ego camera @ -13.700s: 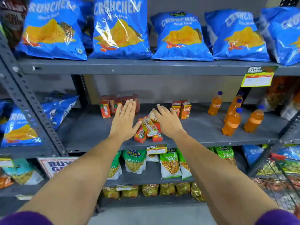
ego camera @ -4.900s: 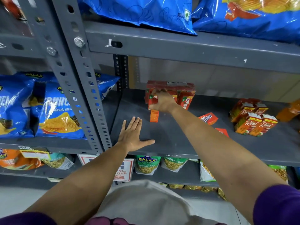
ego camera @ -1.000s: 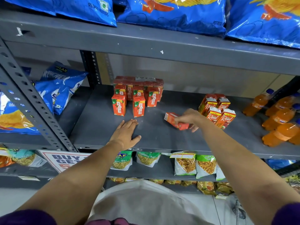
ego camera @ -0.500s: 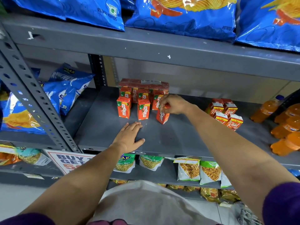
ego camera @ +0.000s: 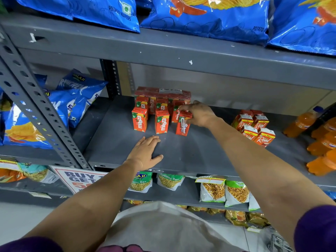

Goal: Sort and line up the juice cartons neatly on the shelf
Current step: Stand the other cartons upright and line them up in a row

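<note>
Grey metal shelf (ego camera: 190, 157) seen from above; its front lip runs across the frame at roughly 6 o'clock of the carton group, and a broad bare strip of shelf is left between that lip and the front row. More open room is seen at 3 o'clock of the row, up to the Real cartons (ego camera: 254, 128), which stand well apart. At 9 o'clock the perforated upright (ego camera: 36, 106) closes off the bay, with bare shelf between it and the cartons. Left hand (ego camera: 145, 153) is laid flat, palm down, fingers spread on bare shelf near the front lip — nothing is gripped. Right hand (ego camera: 198, 114) is closed around the top of an orange Maaza carton (ego camera: 183, 124), which stands slightly tilted, straw side facing front, at the right end of the front row. Two Maaza cartons (ego camera: 151, 120) are stood upright at its 9 o'clock, logos forward, small gaps between. Behind, at 12 o'clock, a second row (ego camera: 160, 104) is backed by a shrink-wrapped multipack (ego camera: 163, 91) — exact count not readable. Orange bottles (ego camera: 320, 142) are grouped at far 3 o'clock.
</note>
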A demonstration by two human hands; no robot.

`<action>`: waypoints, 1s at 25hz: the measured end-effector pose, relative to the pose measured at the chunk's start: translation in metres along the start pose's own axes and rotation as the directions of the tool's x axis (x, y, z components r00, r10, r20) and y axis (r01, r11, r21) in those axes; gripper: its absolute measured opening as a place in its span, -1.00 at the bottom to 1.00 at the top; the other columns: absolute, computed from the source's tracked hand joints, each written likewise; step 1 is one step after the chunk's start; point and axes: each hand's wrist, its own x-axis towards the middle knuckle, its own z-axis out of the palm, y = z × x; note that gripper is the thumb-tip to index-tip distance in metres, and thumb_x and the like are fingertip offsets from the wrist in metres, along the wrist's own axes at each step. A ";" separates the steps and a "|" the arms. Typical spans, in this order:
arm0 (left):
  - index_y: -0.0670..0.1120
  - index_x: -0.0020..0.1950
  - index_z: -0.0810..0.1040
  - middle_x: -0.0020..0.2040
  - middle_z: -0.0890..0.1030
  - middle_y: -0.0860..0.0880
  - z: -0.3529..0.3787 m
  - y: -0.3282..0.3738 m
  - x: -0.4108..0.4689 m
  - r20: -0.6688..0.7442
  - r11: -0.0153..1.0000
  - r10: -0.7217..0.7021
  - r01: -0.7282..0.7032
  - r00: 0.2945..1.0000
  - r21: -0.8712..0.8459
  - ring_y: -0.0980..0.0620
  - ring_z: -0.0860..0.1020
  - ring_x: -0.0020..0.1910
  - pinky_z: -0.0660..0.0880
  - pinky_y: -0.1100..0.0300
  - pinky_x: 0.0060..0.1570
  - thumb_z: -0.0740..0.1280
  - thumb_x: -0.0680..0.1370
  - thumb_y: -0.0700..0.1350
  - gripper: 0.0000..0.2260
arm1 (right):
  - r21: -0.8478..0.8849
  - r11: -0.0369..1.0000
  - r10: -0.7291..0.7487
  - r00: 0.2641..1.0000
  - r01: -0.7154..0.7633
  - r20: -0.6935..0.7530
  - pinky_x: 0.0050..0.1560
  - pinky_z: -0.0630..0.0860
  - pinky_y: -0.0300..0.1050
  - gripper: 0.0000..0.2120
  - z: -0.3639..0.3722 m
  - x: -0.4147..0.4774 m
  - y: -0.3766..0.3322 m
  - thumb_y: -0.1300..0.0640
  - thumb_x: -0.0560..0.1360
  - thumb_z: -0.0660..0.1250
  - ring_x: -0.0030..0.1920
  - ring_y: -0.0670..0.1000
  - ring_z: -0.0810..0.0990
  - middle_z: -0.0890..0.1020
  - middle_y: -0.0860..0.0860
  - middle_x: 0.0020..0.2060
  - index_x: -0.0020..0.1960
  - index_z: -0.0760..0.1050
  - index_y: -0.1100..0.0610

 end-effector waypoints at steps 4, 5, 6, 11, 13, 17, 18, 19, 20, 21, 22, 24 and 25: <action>-0.01 0.48 0.19 0.55 0.18 0.03 0.000 0.001 0.000 0.006 1.000 -0.004 0.004 1.000 -0.010 0.02 0.16 0.52 -0.12 0.11 0.52 0.19 0.54 0.18 -0.43 | 0.022 1.000 0.013 1.000 -0.013 0.014 0.20 0.51 0.05 -0.47 -0.002 0.001 -0.008 0.08 0.43 0.43 0.27 0.12 0.49 0.48 0.01 0.34 0.33 0.37 -0.19; -0.01 0.48 0.20 0.55 0.18 0.03 0.000 0.000 0.000 0.005 1.000 -0.004 0.004 1.000 -0.012 0.03 0.17 0.52 -0.12 0.11 0.52 0.19 0.54 0.18 -0.43 | 0.029 1.000 0.007 1.000 -0.008 0.022 0.20 0.51 0.03 -0.46 -0.002 0.001 -0.010 0.07 0.40 0.45 0.27 0.11 0.49 0.46 0.00 0.34 0.32 0.37 -0.19; -0.01 0.48 0.20 0.55 0.18 0.03 0.000 0.000 0.000 0.004 1.000 -0.003 0.004 1.000 -0.013 0.03 0.17 0.52 -0.12 0.11 0.52 0.19 0.54 0.18 -0.43 | 0.039 0.999 -0.001 1.000 0.000 0.030 0.18 0.50 0.01 -0.45 -0.002 0.001 -0.011 0.04 0.37 0.47 0.27 0.11 0.48 0.45 -0.01 0.34 0.31 0.38 -0.20; 0.00 0.48 0.19 0.56 0.17 0.04 0.001 0.000 0.001 0.014 1.000 -0.009 0.009 1.000 -0.016 0.04 0.15 0.52 -0.12 0.11 0.52 0.18 0.54 0.19 -0.43 | 0.098 0.995 0.004 0.999 0.000 -0.043 0.16 0.49 0.01 -0.72 0.003 0.002 -0.018 -0.16 0.44 0.34 0.21 0.09 0.51 0.47 0.01 0.27 0.15 0.48 -0.22; 0.00 0.49 0.19 0.56 0.17 0.04 0.000 0.000 0.000 0.009 1.000 -0.011 0.011 1.000 -0.019 0.04 0.15 0.52 -0.13 0.12 0.52 0.19 0.54 0.19 -0.43 | 0.136 0.991 0.000 0.998 0.009 -0.069 0.13 0.48 -0.03 -0.82 0.005 0.004 -0.022 -0.11 0.46 0.35 0.16 0.07 0.53 0.50 0.01 0.20 0.05 0.53 -0.16; 0.00 0.49 0.19 0.56 0.18 0.03 -0.001 0.001 0.000 0.010 1.000 -0.010 0.011 1.000 -0.027 0.03 0.14 0.53 -0.13 0.11 0.52 0.19 0.54 0.19 -0.43 | 0.245 0.970 0.030 0.993 -0.002 -0.113 0.10 0.49 -0.10 -0.88 0.009 0.005 -0.024 0.10 0.41 0.46 0.08 0.04 0.55 0.50 0.02 0.13 -0.06 0.58 0.01; 0.00 0.49 0.19 0.56 0.18 0.03 -0.001 0.001 -0.001 0.009 0.999 -0.012 0.013 1.000 -0.030 0.03 0.14 0.53 -0.13 0.12 0.52 0.19 0.54 0.19 -0.43 | 0.282 0.959 0.057 0.992 -0.022 -0.117 0.11 0.51 -0.09 -0.87 0.010 0.004 -0.023 0.12 0.38 0.49 0.06 0.03 0.55 0.50 0.03 0.12 -0.10 0.59 0.05; 0.00 0.49 0.19 0.56 0.18 0.03 -0.001 0.001 0.000 0.008 0.999 -0.012 0.013 1.000 -0.032 0.03 0.14 0.53 -0.13 0.12 0.52 0.19 0.54 0.18 -0.43 | 0.319 0.947 0.079 0.990 -0.038 -0.117 0.11 0.51 -0.10 -0.87 0.011 0.003 -0.021 0.14 0.37 0.51 0.07 0.03 0.54 0.49 0.04 0.12 -0.13 0.58 0.09; 0.00 0.48 0.19 0.56 0.18 0.03 -0.001 0.001 0.000 0.009 0.999 -0.010 0.011 1.000 -0.031 0.03 0.14 0.53 -0.13 0.12 0.52 0.19 0.54 0.19 -0.43 | 0.360 0.932 0.091 0.989 -0.045 -0.114 0.10 0.49 -0.13 -0.86 0.013 0.003 -0.019 0.17 0.37 0.51 0.09 0.03 0.53 0.49 0.06 0.13 -0.14 0.57 0.11; 0.00 0.48 0.19 0.56 0.18 0.03 -0.001 0.001 0.000 0.009 1.000 -0.009 0.009 1.000 -0.029 0.03 0.14 0.53 -0.13 0.11 0.52 0.19 0.54 0.19 -0.43 | 0.411 0.911 0.095 0.990 -0.042 -0.107 0.11 0.49 -0.14 -0.84 0.013 0.003 -0.017 0.22 0.37 0.50 0.13 0.04 0.52 0.49 0.07 0.15 -0.13 0.54 0.11; 0.00 0.48 0.19 0.56 0.18 0.03 -0.001 0.001 0.000 0.010 1.000 -0.008 0.008 1.000 -0.026 0.03 0.14 0.53 -0.13 0.11 0.52 0.19 0.54 0.19 -0.43 | 0.481 0.875 0.106 0.990 -0.048 -0.094 0.14 0.52 -0.10 -0.79 0.014 0.003 -0.014 0.26 0.37 0.49 0.15 0.06 0.53 0.50 0.08 0.17 -0.11 0.50 0.10; 0.00 0.48 0.19 0.55 0.18 0.03 0.000 0.000 0.000 0.009 0.999 -0.012 0.013 1.000 -0.033 0.02 0.14 0.53 -0.13 0.12 0.51 0.19 0.54 0.19 -0.43 | 0.615 0.784 0.163 0.985 -0.092 -0.061 0.12 0.59 0.05 -0.70 0.015 0.002 -0.011 0.32 0.38 0.47 0.14 0.08 0.57 0.54 0.07 0.18 -0.05 0.44 0.06; 0.00 0.48 0.19 0.55 0.18 0.04 -0.001 0.000 0.000 0.005 0.999 -0.014 0.014 1.000 -0.033 0.02 0.15 0.52 -0.12 0.12 0.51 0.19 0.54 0.19 -0.43 | 0.654 0.748 0.187 0.981 -0.111 -0.047 0.09 0.61 0.08 -0.68 0.015 0.003 -0.010 0.34 0.38 0.46 0.12 0.07 0.59 0.55 0.06 0.17 -0.04 0.43 0.04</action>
